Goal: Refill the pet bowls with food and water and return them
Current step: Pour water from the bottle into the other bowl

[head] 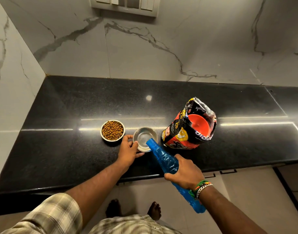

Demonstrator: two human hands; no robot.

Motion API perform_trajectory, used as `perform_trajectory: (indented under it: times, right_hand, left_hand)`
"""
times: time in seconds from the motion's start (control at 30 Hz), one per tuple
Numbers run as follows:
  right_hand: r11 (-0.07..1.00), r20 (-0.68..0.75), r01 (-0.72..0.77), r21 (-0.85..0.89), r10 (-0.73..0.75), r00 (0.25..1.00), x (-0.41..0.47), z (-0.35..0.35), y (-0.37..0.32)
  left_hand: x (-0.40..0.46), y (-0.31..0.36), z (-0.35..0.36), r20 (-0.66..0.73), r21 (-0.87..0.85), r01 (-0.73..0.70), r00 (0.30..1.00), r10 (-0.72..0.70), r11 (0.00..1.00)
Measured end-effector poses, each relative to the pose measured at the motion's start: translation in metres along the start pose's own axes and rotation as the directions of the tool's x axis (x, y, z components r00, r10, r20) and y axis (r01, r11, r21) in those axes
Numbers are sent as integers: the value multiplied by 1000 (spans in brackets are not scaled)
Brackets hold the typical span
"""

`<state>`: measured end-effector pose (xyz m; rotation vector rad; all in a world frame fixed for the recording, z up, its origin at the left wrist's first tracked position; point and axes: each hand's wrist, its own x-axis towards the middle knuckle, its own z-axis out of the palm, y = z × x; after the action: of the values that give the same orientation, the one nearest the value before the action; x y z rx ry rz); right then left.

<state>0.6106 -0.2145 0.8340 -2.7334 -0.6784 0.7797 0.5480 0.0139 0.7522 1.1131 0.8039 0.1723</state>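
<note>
**A:** What fills the view, starting with the biggest thing?

**B:** A black polished desk point(68, 107) runs across the frame, backed by white marble-veined wall tiles point(144, 48). A switch plate point(124, 5) at the top is cut off by the frame edge. Next in size, an opened red and black pet food bag point(188, 125) stands on the desk to the right; its print is crumpled and mostly unreadable.

**A:** And the hands?

**B:** The right hand point(185, 174) has its grip closed around the middle of a blue plastic bottle point(165, 159), tilted so its mouth sits over the near rim of the steel water bowl point(145, 138). The bottle's base is partly hidden behind the wrist, which wears bracelets point(201, 188). The left hand point(129, 152) has its grip curled around the near left edge of that bowl, fingers touching the rim.

**A:** Is water in it?

**B:** Clear liquid appears to lie in the bowl; any pouring stream is hard to make out.

**A:** The smallest items?

**B:** A second steel bowl point(112, 130), full of brown kibble, sits just left of the water bowl, close beside the left hand's fingertips. Bare feet point(154, 210) show below on the floor, partly hidden by a checked shirt point(52, 215).
</note>
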Motion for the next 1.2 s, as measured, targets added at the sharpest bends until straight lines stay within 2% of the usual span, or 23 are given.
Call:
perform_trajectory:
  times: [0.23,0.6,1.2]
  right_hand:
    - [1000,15,-5,-1,5,1000,2,2,1]
    - [1000,2,7,5,-7,1000,3,2,-3]
    - [1000,5,23,16,-23,1000,1,2,-7]
  left_hand:
    - [-5,4,1,8,-40,10,1000,-10,999]
    - [-3,3,-5,-9,-107,106,994,-108,989]
    - [-2,1,-3,4,-141,126,992,-126,982]
